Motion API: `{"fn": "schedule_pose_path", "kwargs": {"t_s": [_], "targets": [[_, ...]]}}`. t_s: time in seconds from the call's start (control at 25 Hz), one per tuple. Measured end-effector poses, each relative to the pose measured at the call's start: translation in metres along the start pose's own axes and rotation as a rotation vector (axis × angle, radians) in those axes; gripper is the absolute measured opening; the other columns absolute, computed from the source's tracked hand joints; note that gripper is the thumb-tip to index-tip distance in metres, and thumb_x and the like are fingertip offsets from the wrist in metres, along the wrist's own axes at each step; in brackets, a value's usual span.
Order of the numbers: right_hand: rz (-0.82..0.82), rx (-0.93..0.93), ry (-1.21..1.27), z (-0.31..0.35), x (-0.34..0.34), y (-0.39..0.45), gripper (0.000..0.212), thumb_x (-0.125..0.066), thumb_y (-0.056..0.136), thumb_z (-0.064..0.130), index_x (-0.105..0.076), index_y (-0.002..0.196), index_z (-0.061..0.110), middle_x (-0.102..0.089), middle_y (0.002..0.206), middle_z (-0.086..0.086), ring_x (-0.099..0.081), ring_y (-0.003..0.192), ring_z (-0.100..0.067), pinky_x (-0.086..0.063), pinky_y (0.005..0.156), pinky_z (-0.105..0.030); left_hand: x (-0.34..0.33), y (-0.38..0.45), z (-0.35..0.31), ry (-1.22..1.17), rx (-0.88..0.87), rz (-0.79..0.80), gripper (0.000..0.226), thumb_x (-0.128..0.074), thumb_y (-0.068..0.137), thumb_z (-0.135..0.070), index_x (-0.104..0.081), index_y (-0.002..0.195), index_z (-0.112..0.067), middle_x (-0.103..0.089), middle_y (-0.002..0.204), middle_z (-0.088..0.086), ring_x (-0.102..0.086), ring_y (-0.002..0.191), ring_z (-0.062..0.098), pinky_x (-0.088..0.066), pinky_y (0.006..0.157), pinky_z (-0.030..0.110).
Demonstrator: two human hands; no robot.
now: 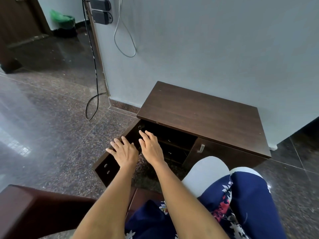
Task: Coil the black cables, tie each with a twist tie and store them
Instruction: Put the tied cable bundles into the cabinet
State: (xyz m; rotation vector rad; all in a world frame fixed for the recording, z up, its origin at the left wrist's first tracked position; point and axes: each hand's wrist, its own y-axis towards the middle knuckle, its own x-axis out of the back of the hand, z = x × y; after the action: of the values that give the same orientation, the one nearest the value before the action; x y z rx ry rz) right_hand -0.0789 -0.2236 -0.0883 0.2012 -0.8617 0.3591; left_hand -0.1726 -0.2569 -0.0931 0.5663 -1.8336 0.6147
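Observation:
A low dark wooden cabinet [203, 111] stands against the wall, its left door [110, 163] swung open toward me. My left hand [123, 151] rests flat on the top edge of that door, fingers spread. My right hand [150, 145] reaches toward the open compartment with its fingers apart and nothing in them. Just beyond its fingertips a black cable [140, 127] shows faintly in the dark upper left of the compartment. Shelves inside are dim; I cannot make out what else lies on them.
The cabinet's right door [224, 154] is closed, with a metal handle [201, 148]. A black cord [94, 94] hangs from wall sockets down to the granite floor at left. A white wire [125, 38] loops on the wall. My knees and a wooden chair edge [25, 209] fill the foreground.

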Motion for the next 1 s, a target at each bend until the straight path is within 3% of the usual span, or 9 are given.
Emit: {"fn": "schedule_pose_path", "kwargs": {"t_s": [0.12,0.24,0.4,0.6,0.68,0.84,1.0], "targets": [[0.042,-0.009,-0.016,-0.003,-0.007,0.002,0.044,-0.031,0.101,0.039,-0.034,0.144,0.030,-0.030,0.153,0.001,-0.028,0.139,-0.018,-0.042,0.102,-0.040,0.010,0.008,0.000,0.010,-0.039,-0.054,0.040,-0.035,0.099,-0.029,-0.049,0.128,-0.006,-0.046,0.132,0.022,-0.041,0.124,0.036,-0.034,0.104,0.046],[0.123,-0.109,0.047,-0.007,-0.008,0.005,0.047,-0.029,0.100,0.043,-0.034,0.145,0.029,-0.028,0.153,0.003,-0.027,0.139,-0.018,-0.038,0.104,-0.040,0.012,0.005,0.005,-0.058,-0.116,-0.059,0.034,-0.038,0.097,-0.024,-0.055,0.121,-0.005,-0.049,0.127,0.018,-0.045,0.119,0.034,-0.045,0.090,0.041],[0.230,-0.172,0.066,-0.006,-0.009,0.004,0.047,-0.027,0.101,0.042,-0.040,0.142,0.025,-0.037,0.148,-0.001,-0.036,0.135,-0.023,-0.036,0.105,-0.040,0.007,0.000,0.003,-0.045,-0.321,-0.019,0.028,-0.037,0.095,-0.019,-0.057,0.107,-0.003,-0.055,0.118,0.014,-0.052,0.112,0.030,-0.049,0.080,0.038],[0.135,-0.289,0.137,-0.009,0.007,0.002,0.040,-0.028,0.100,0.036,-0.059,0.121,0.019,-0.058,0.125,-0.008,-0.054,0.116,-0.029,-0.043,0.091,-0.039,-0.001,-0.002,-0.014,-0.022,-0.500,0.006,0.026,-0.039,0.094,-0.016,-0.061,0.101,-0.004,-0.061,0.108,0.010,-0.052,0.109,0.027,-0.048,0.077,0.034],[0.088,-0.363,0.131,-0.010,0.011,0.001,0.038,-0.031,0.099,0.034,-0.062,0.114,0.017,-0.064,0.118,-0.009,-0.057,0.110,-0.030,-0.045,0.086,-0.038,-0.006,-0.004,-0.021,-0.028,-0.552,0.051,0.026,-0.038,0.093,-0.015,-0.059,0.103,-0.005,-0.059,0.107,0.008,-0.051,0.109,0.026,-0.049,0.075,0.034],[-0.044,-0.498,0.045,-0.014,0.024,0.002,0.034,-0.034,0.099,0.030,-0.063,0.110,0.020,-0.066,0.112,-0.006,-0.061,0.104,-0.027,-0.045,0.079,-0.034,-0.015,-0.003,-0.042,0.072,-0.687,0.142,0.034,-0.033,0.098,-0.020,-0.047,0.126,-0.008,-0.051,0.122,0.007,-0.047,0.116,0.023,-0.049,0.090,0.032],[-0.122,-0.454,-0.122,-0.027,0.037,0.003,0.034,-0.032,0.100,0.023,-0.061,0.114,0.014,-0.059,0.119,-0.007,-0.054,0.110,-0.026,-0.045,0.087,-0.039,-0.019,-0.004,-0.069,0.178,-0.691,0.124,0.044,-0.040,0.099,-0.021,-0.033,0.140,-0.007,-0.041,0.132,0.010,-0.044,0.122,0.024,-0.051,0.086,0.031]]}}
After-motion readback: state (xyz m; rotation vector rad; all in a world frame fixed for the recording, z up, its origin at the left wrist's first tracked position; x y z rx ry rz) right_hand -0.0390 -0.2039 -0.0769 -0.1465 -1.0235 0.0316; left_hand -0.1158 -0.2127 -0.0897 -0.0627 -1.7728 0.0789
